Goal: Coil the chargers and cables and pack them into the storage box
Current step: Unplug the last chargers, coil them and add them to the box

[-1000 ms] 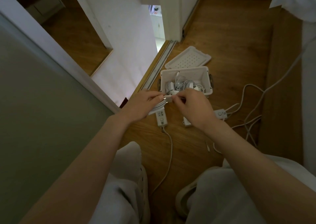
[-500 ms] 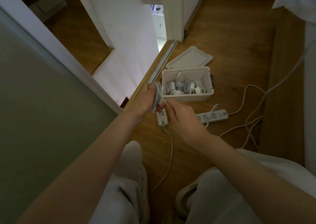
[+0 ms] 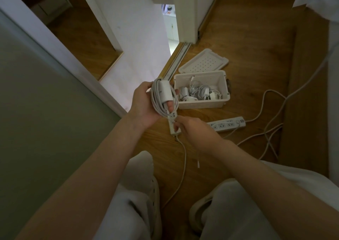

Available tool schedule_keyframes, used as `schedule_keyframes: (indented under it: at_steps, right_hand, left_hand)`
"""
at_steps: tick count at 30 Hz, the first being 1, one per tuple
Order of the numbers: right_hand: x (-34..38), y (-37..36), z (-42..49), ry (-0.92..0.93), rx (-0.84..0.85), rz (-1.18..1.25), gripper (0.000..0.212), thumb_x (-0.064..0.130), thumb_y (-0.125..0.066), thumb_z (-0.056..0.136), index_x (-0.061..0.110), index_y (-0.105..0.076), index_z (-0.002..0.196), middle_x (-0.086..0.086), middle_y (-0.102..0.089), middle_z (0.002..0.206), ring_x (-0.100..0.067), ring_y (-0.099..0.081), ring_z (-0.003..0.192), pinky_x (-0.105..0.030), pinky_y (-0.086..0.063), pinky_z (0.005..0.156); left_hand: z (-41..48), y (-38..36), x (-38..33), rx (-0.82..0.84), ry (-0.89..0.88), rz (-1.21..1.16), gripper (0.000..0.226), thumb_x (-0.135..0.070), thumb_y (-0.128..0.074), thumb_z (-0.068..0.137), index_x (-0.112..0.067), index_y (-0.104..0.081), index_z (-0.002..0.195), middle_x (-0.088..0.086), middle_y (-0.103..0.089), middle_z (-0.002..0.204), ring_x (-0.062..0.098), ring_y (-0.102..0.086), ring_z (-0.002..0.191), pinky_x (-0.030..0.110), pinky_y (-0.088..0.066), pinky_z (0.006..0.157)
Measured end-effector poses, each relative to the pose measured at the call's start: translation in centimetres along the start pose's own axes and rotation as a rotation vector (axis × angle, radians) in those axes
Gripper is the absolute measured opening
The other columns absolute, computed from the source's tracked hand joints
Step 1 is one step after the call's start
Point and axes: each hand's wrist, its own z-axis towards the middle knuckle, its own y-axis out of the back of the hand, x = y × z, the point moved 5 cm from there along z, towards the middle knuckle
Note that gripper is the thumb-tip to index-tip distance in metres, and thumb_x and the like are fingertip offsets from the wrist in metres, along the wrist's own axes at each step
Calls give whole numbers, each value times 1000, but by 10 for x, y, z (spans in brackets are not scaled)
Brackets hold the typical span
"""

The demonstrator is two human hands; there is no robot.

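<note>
The coil [image 3: 161,100] in the left hand [image 3: 143,105] and the right hand [image 3: 196,132] cover parts of a power strip [image 3: 171,123]; the right fingers' grip is unclear. Cables [image 3: 262,102] leave the right edge.

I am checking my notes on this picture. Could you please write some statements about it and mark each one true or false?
1. The left hand holds a coiled cable with a white charger. True.
2. The storage box is closed with its lid. False: the lid lies on the floor behind the open box.
3. The box already contains chargers and cables. True.
4. The power strip to the right of the right hand is packed inside the box. False: it lies on the floor in front of the box.
</note>
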Motion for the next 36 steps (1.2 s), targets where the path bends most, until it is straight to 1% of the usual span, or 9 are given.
schedule_keyframes:
  at_steps: [4, 8, 12, 17, 22, 27, 32, 34, 36]
  right_hand:
    - [-9, 8, 3, -13, -31, -96, 13, 15, -45, 97, 21, -57, 97, 3, -56, 99, -15, -56, 88, -25, -44, 72]
    - [-19, 21, 4, -89, -111, -137, 12, 13, -51, 94, 22, -57, 100, 4, -52, 103, -16, -56, 90, -33, -51, 78]
    - [-19, 31, 6, -127, -190, -89, 21, 22, -37, 100, 18, -58, 98, 4, -46, 93, -16, -52, 79, -28, -39, 67]
    - [-12, 34, 7, -110, -273, -36, 28, 26, -38, 100, 15, -63, 97, 0, -56, 95, -16, -56, 80, -26, -41, 65]
    - [-15, 35, 8, -137, -324, 79, 27, 22, -40, 99, 14, -66, 93, 1, -58, 81, -5, -46, 60, -18, -31, 51]
    - [-7, 37, 2, -181, -334, 203, 28, 23, -38, 100, 17, -65, 93, 12, -50, 63, -1, -44, 49, -11, -35, 44]
    - [18, 3, -13, -99, -145, 207, 23, 20, -36, 100, 19, -56, 112, 6, -58, 89, 1, -49, 63, -11, -40, 56]
    - [25, -7, -18, -43, -131, 173, 24, 14, -39, 99, 19, -52, 119, 2, -59, 89, -1, -45, 62, -11, -36, 54]
    - [29, -13, -21, -21, -123, 157, 29, 12, -40, 99, 20, -48, 125, 3, -61, 91, -3, -49, 65, -15, -42, 57]
  left_hand:
    - [-2, -5, -3, 88, -1, 326, 50, -34, -27, 95, 1, -60, 110, 16, -60, 86, 17, -60, 53, 16, -44, 41]
    - [-5, 5, -10, 55, -59, 885, 52, -41, -28, 97, -5, -64, 112, 14, -63, 85, 12, -54, 52, 16, -39, 39]
    - [1, 18, -12, -2, -188, 1501, 43, -38, -40, 98, -4, -61, 113, 5, -59, 76, 5, -53, 45, 19, -42, 38]
    - [1, 13, -4, -69, -253, 1609, 39, -49, -38, 96, -20, -65, 91, 2, -59, 78, 15, -57, 67, 22, -48, 52]
    - [9, 13, 5, -35, -346, 1828, 45, -48, -28, 98, -28, -49, 132, 7, -51, 120, 20, -52, 105, 34, -45, 86]
    - [17, 23, 8, -112, -289, 1735, 44, -42, -23, 100, -25, -36, 139, 11, -31, 137, 26, -47, 117, 31, -43, 90]
    - [23, 45, 1, -289, -200, 1624, 48, -38, -33, 100, -16, -34, 142, 18, -30, 145, 36, -34, 130, 43, -32, 106]
    - [23, 42, 2, -296, -149, 1638, 42, -32, -38, 100, -15, -35, 138, 15, -33, 142, 34, -36, 126, 39, -40, 99]
    - [19, 33, 0, -300, -177, 1504, 27, -30, -31, 101, -15, -46, 117, 11, -48, 119, 24, -51, 103, 26, -50, 73]
